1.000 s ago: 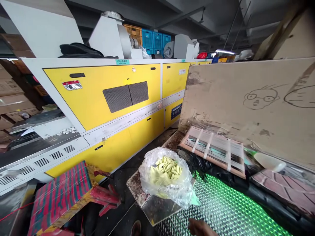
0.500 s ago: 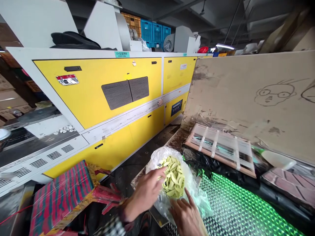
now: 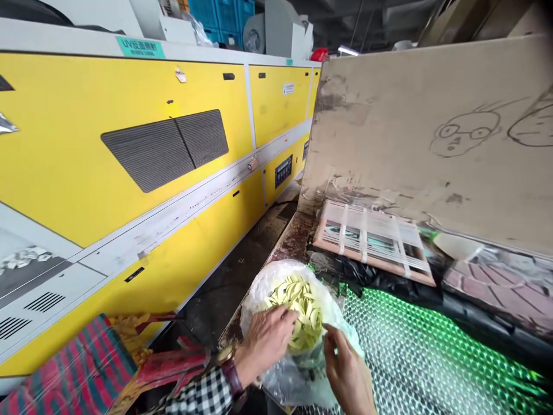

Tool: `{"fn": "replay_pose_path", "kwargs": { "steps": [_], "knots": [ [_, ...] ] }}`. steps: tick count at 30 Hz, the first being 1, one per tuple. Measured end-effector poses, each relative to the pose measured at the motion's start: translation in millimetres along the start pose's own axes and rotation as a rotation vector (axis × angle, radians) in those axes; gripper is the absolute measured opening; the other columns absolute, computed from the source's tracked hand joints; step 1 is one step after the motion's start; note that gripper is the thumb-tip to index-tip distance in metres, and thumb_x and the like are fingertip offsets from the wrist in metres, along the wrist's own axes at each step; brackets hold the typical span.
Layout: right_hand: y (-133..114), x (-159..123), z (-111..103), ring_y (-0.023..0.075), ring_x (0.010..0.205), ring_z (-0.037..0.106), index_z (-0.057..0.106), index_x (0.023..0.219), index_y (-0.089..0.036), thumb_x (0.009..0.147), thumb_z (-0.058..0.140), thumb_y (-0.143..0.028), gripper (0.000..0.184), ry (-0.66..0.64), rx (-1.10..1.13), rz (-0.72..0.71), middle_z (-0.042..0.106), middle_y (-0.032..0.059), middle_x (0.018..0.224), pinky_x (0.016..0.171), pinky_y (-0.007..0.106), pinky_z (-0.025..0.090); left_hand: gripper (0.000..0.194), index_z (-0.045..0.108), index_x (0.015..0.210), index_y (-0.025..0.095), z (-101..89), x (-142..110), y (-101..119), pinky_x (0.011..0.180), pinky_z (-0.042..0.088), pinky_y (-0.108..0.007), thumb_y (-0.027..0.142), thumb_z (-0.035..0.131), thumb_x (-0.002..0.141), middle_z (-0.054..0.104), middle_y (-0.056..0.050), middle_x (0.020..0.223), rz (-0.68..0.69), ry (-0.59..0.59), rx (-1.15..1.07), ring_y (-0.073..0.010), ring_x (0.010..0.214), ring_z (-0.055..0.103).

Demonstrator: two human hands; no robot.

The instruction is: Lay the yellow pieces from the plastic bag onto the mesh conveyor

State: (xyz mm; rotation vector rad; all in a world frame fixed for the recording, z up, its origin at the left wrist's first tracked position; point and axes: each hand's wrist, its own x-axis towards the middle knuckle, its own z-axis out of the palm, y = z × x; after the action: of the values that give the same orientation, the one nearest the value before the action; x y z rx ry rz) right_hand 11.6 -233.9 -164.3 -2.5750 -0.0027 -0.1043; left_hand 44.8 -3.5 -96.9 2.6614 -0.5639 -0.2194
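A clear plastic bag (image 3: pixel 276 285) full of small pale yellow-green pieces (image 3: pixel 298 302) sits at the near left corner of a worktable. My left hand (image 3: pixel 268 340) reaches into the bag's mouth, fingers curled among the pieces. My right hand (image 3: pixel 348 372) is beside it, its fingers pinching the plastic at the bag's right edge. A checked sleeve and a wristwatch (image 3: pixel 231 374) show on my left arm.
A glowing green bubble-textured sheet (image 3: pixel 415 357) covers the table. Behind it lie a taped framed panel (image 3: pixel 374 239) and black plastic, backed by an upright cardboard sheet (image 3: pixel 432 138) with doodles. A long yellow machine (image 3: pixel 129 167) runs along the left; a red striped box (image 3: pixel 64 374) is below.
The camera has moved closer and tilted down. My left hand has pushed deeper into the bag, and my right hand has shifted from under the bag to pinch its right edge.
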Motion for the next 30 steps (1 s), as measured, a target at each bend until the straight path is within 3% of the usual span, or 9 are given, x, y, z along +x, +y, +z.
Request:
{"fn": "replay_pose_path", "kwargs": {
  "steps": [3,5,7,9,14,20,23,27,30],
  "knots": [
    [-19,19,6,0.0224,0.079,0.073,0.051,0.141,-0.02,0.102,0.036,-0.033,0.043,-0.02,-0.111,0.054,0.07,0.0121,0.123,0.054,0.03,0.046,0.092,0.023,0.166,0.024,16.6,33,-1,0.118,0.034,-0.057,0.041,0.07,0.088,0.029,-0.015,0.169,-0.055,-0.069,-0.018,-0.0419,0.15,0.032],
    [-30,29,14,0.0227,0.081,0.072,0.05,0.142,-0.017,0.099,0.037,-0.027,0.046,-0.019,-0.125,0.069,0.067,0.0146,0.127,0.056,0.03,0.046,0.114,0.011,0.168,0.024,33.0,46,-7,0.122,0.023,-0.063,0.046,0.079,0.079,0.011,-0.016,0.174,-0.001,-0.065,0.011,-0.0468,0.156,0.015],
    [-35,36,22,0.0222,0.084,0.072,0.054,0.138,-0.017,0.097,0.037,-0.025,0.045,-0.012,-0.058,0.041,0.066,0.0141,0.129,0.062,0.031,0.049,0.109,0.013,0.168,0.029,45.1,51,-14,0.12,0.027,-0.062,0.045,0.077,0.081,0.014,-0.015,0.173,0.059,0.002,0.03,-0.0454,0.153,0.024],
    [-35,40,28,0.0223,0.087,0.072,0.058,0.132,-0.019,0.098,0.036,-0.028,0.042,0.014,0.043,0.021,0.068,0.0124,0.127,0.068,0.032,0.052,0.094,0.023,0.165,0.031,48.2,53,-22,0.113,0.04,-0.056,0.04,0.073,0.086,0.032,-0.014,0.166,0.113,0.041,0.033,-0.0404,0.14,0.043],
    [-22,43,24,0.0271,0.085,0.073,0.067,0.108,-0.021,0.096,0.042,-0.047,0.038,0.047,0.163,0.15,0.076,0.0106,0.104,0.071,0.035,0.053,0.056,0.053,0.145,0.031,29.6,61,-39,0.097,0.053,-0.042,0.027,0.068,0.09,0.061,-0.008,0.133,0.209,0.059,-0.151,-0.0285,0.114,0.06],
    [-27,39,19,0.0281,0.082,0.073,0.068,0.108,-0.021,0.098,0.039,-0.057,0.047,0.078,0.192,0.166,0.076,0.0117,0.107,0.068,0.036,0.052,0.048,0.056,0.138,0.024,11.4,76,-52,0.112,0.046,-0.04,0.023,0.063,0.09,0.064,-0.008,0.137,0.057,0.111,-0.659,-0.0246,0.127,0.059],
    [-34,39,20,0.0292,0.084,0.074,0.069,0.108,-0.022,0.097,0.041,-0.06,0.048,0.078,0.199,0.161,0.076,0.0123,0.108,0.069,0.036,0.054,0.055,0.054,0.143,0.023,4.6,77,-54,0.113,0.045,-0.039,0.032,0.068,0.09,0.06,-0.01,0.145,-0.064,0.009,-1.049,-0.0268,0.131,0.057],
    [-33,39,19,0.0308,0.091,0.075,0.069,0.116,-0.022,0.097,0.038,-0.056,0.05,0.041,0.194,0.206,0.077,0.0129,0.111,0.076,0.038,0.056,0.062,0.054,0.141,0.022,1.3,78,-51,0.096,0.055,-0.04,0.032,0.072,0.083,0.069,-0.011,0.131,-0.321,-0.212,-1.598,-0.028,0.113,0.069],
    [-31,37,19,0.032,0.095,0.075,0.068,0.12,-0.021,0.097,0.034,-0.052,0.052,-0.011,0.164,0.231,0.077,0.0137,0.114,0.08,0.04,0.055,0.05,0.062,0.126,0.018,4.2,80,-45,0.094,0.056,-0.038,0.031,0.075,0.08,0.074,-0.012,0.119,-0.383,-0.22,-1.803,-0.0283,0.107,0.072]
  ]
}}
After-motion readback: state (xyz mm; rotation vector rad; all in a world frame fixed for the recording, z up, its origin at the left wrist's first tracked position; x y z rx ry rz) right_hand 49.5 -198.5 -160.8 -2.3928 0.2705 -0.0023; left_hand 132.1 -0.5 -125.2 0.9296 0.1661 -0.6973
